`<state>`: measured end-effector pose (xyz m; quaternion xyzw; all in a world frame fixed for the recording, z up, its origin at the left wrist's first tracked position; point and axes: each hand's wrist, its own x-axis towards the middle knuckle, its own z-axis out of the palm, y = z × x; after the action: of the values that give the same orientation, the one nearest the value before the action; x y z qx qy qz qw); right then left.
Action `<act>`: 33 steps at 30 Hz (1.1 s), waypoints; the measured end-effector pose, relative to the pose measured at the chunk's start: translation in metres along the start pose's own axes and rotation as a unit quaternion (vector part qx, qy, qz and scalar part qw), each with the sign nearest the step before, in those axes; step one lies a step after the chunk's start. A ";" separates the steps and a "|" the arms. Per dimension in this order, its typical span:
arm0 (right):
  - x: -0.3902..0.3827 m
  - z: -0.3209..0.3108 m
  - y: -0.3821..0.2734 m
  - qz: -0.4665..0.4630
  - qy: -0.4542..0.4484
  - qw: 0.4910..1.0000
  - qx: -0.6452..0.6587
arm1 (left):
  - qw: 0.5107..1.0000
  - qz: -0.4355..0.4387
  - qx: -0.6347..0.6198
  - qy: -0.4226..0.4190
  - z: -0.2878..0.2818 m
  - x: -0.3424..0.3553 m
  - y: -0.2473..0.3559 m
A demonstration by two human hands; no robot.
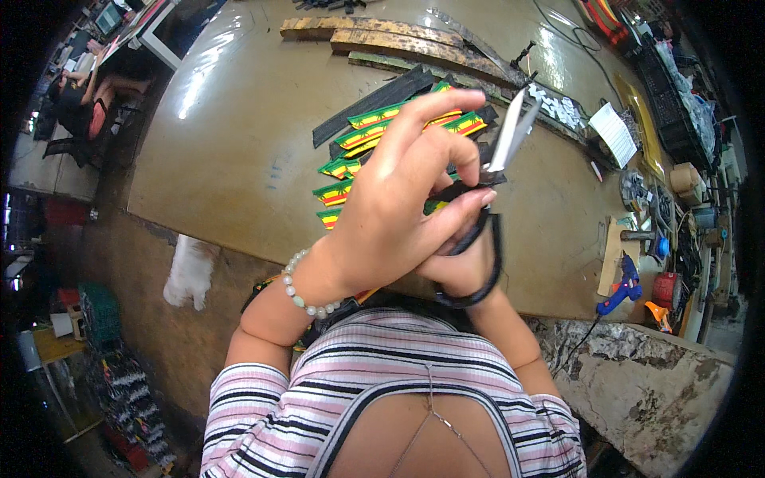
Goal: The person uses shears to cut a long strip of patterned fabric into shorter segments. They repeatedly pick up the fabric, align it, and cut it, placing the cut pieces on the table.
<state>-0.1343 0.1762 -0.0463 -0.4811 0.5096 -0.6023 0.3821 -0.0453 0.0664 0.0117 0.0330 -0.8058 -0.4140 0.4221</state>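
Over the middle of the table, my right hand (470,267) is closed around the black looped handles of a pair of scissors (510,131). The blades point away from me, slightly apart. My left hand (390,183), with a beaded bracelet on its wrist, reaches across in front of the right hand. Its thumb and fingers close on a short black strip (456,190) beside the scissors' pivot; the fingers hide most of it. Beneath and beyond the left hand lie several green, yellow and red patterned strips (335,193), with long black strips (370,103) behind them.
Worn wooden bars (414,46) lie across the far side of the table (239,143). Toward the right are white pieces (562,110), a paper sheet (613,134), a tape roll (635,191), a hammer (637,236) and a blue glue gun (621,288). Another person (80,107) sits at far left.
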 end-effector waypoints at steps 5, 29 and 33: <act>-0.005 -0.009 -0.018 0.091 -0.043 0.965 0.244 | 0.994 0.061 0.079 0.043 0.003 0.001 0.000; -0.018 -0.083 -0.008 -0.032 0.078 0.996 0.022 | 0.959 -0.202 -0.196 -0.025 -0.060 -0.017 -0.010; -0.033 -0.067 -0.009 0.085 -0.020 0.994 0.062 | 0.915 -0.189 -0.344 0.089 -0.102 -0.014 -0.006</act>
<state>-0.1907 0.2256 -0.0451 -0.4238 0.5028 -0.5883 0.4707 0.0339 0.0029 0.0294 0.0739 -0.5516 -0.7330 0.3911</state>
